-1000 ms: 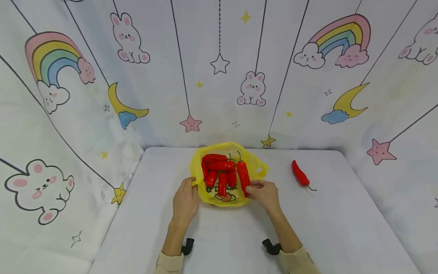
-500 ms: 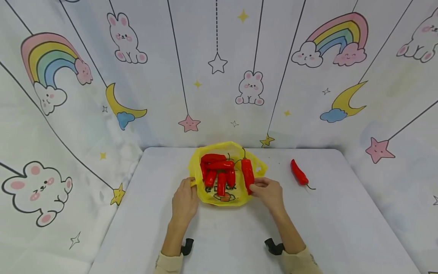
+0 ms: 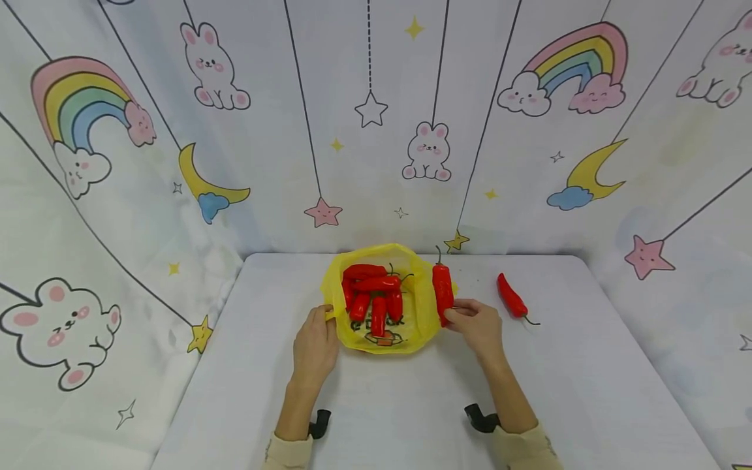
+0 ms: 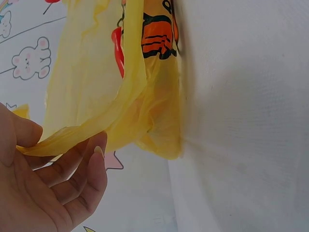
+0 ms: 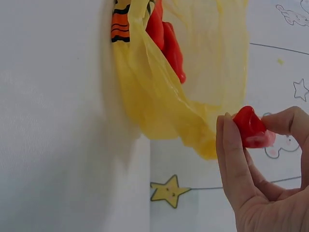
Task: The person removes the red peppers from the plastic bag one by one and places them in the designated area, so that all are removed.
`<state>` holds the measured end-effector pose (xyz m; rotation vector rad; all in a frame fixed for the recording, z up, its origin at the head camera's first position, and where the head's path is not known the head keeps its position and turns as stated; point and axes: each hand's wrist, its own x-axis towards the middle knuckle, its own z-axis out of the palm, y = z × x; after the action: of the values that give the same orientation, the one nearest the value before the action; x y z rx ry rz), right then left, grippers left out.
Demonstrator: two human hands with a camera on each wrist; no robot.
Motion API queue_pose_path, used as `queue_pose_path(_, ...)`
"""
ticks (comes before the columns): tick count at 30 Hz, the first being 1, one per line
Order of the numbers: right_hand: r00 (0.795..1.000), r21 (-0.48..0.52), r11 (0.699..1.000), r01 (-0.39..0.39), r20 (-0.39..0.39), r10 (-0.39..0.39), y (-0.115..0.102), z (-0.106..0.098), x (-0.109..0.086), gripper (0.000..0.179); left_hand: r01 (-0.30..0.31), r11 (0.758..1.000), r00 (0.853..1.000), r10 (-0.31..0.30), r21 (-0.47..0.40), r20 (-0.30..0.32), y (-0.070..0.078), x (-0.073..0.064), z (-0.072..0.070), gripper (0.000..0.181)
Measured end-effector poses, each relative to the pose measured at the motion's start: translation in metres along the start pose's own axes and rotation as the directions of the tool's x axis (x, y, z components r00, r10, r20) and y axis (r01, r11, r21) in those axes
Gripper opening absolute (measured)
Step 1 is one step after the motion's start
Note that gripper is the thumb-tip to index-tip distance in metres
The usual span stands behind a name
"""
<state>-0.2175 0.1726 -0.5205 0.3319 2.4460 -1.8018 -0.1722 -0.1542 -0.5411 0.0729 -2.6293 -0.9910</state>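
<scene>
A yellow plastic bag (image 3: pixel 423 313) with a printed design stands on the table, its mouth spread wide. Several red chili peppers (image 3: pixel 378 283) lie heaped inside. My left hand (image 3: pixel 316 346) pinches the bag's left rim between thumb and fingers; the left wrist view shows the film (image 4: pixel 72 137) held there. Between the thumb and fingers of my right hand (image 3: pixel 478 326) is one red chili pepper (image 3: pixel 443 294), stem pointing away, at the bag's right edge. Seen end-on in the right wrist view, that pepper (image 5: pixel 252 128) is beside the bag's wall (image 5: pixel 164 111).
Another red chili pepper (image 3: pixel 512 297) lies on the white table (image 3: pixel 388 411), right of the bag. Behind the table hangs a pale cloth (image 3: pixel 376 163) printed with rabbits, stars and rainbows. Black wrist mounts (image 3: pixel 480 418) sit by the sleeves.
My right hand has carried its chili pepper rightward, from inside the bag's opening to its right edge. My left hand keeps its hold on the rim.
</scene>
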Motion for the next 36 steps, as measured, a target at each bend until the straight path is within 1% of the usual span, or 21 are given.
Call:
queue_pose_path(7,0.998,0.029,1.000,0.003,-0.055,-0.002,0.005,-0.014,0.005,0.049,-0.009,1.000,1.000,0.009,-0.001,-0.006,0.000,0.001,0.001,0.030)
queue_pose_path(15,0.995,0.048,0.999,0.017,-0.097,-0.013,0.014,-0.034,0.012,0.049,-0.024,1.000,1.000,0.024,-0.001,-0.014,-0.003,0.002,0.005,0.029)
queue_pose_path(22,0.990,0.045,0.999,-0.009,-0.141,0.016,0.023,-0.047,0.020,0.052,-0.016,1.000,1.000,0.016,0.004,-0.012,-0.004,0.001,0.005,0.029)
queue_pose_path(29,0.989,0.052,0.999,-0.008,-0.149,0.016,0.033,-0.054,0.028,0.053,-0.013,1.000,1.000,0.013,0.005,-0.006,-0.004,0.001,0.005,0.030)
queue_pose_path(36,0.988,0.069,0.997,-0.030,-0.147,0.040,0.040,-0.059,0.035,0.051,-0.011,1.000,1.000,0.012,0.009,-0.007,-0.004,0.001,0.005,0.029)
